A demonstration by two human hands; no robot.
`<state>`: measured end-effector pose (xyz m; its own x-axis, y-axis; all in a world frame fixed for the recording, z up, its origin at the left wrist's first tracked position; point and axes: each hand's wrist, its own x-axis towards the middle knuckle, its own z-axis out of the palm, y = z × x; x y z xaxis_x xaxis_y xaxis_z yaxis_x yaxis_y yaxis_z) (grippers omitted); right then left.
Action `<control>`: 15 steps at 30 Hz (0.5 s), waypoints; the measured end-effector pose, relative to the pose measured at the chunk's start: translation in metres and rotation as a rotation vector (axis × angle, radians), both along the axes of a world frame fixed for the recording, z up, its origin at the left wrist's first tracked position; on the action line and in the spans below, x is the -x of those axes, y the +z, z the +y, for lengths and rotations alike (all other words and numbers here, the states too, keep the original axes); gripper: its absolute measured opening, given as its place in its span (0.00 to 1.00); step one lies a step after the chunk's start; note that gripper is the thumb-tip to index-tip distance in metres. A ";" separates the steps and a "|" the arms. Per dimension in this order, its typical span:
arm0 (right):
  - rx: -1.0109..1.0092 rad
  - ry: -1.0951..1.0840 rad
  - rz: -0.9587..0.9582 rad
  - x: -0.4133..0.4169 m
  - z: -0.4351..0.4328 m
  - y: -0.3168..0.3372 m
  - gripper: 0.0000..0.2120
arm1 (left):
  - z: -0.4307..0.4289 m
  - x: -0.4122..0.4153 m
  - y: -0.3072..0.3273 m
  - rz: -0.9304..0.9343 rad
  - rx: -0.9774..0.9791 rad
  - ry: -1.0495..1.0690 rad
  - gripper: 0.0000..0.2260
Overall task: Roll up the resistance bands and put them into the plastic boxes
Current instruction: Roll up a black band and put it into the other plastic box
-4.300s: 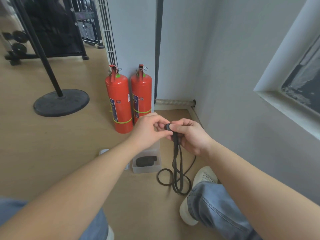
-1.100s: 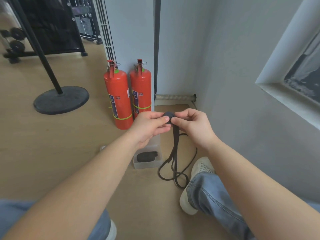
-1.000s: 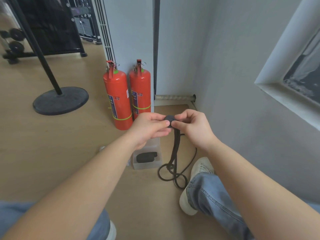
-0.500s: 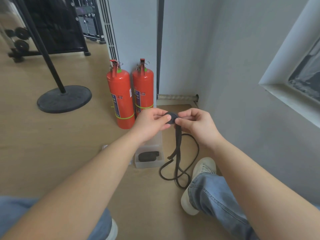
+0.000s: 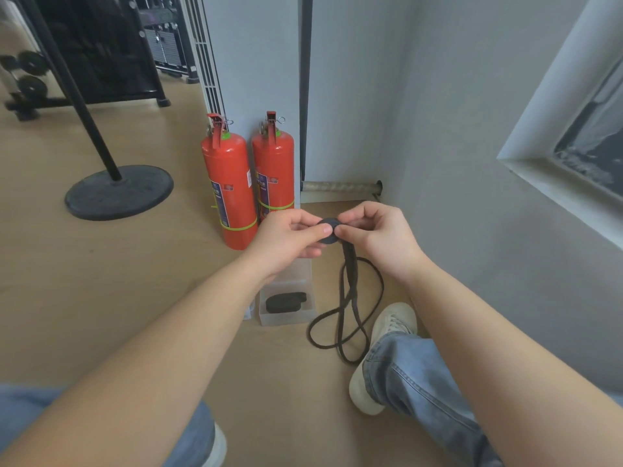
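While seated on the floor (image 5: 135, 281), white shoe (image 5: 392, 323) beside slack loops of the resistance band (image 5: 349, 261), clear plastic box (image 5: 286, 320) just left, 1 rolled band (image 5: 285, 302) inside, left grip (image 5: 286, 239) and right grip (image 5: 377, 241) pinching the band's coiled end, 2 red fire extinguishers (image 5: 232, 197) behind.

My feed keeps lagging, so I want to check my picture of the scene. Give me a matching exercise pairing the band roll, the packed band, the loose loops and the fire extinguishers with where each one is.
Things:
1. band roll
2. packed band
3. loose loops
4. fire extinguishers

Places:
A. upright by the wall
B. pinched between the left hand and the right hand
C. inside the clear plastic box
D. trailing onto the floor beside the white sneaker

Pairs: 1-B, 2-C, 3-D, 4-A.
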<state>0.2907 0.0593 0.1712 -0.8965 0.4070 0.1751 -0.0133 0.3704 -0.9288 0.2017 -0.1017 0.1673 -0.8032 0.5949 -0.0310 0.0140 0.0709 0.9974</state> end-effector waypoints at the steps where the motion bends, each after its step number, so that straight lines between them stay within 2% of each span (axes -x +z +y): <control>1: 0.086 0.005 0.013 0.000 -0.001 -0.001 0.07 | 0.002 -0.002 -0.002 -0.052 -0.055 -0.001 0.05; 3: 0.270 0.037 0.026 -0.001 -0.001 -0.003 0.07 | 0.005 -0.006 -0.007 -0.134 -0.145 -0.014 0.02; 5: 0.343 0.050 0.022 -0.002 0.000 -0.002 0.08 | 0.008 -0.008 -0.012 -0.167 -0.177 -0.016 0.02; 11: 0.070 0.051 -0.051 -0.005 0.007 0.003 0.08 | 0.002 0.000 -0.006 0.062 0.101 -0.099 0.12; 13: 0.095 0.069 -0.035 -0.004 0.006 0.002 0.09 | 0.000 0.003 -0.004 0.089 0.122 -0.125 0.12; 15: 0.208 0.093 -0.011 -0.003 0.004 0.000 0.07 | -0.001 0.005 -0.004 0.067 0.070 -0.118 0.11</control>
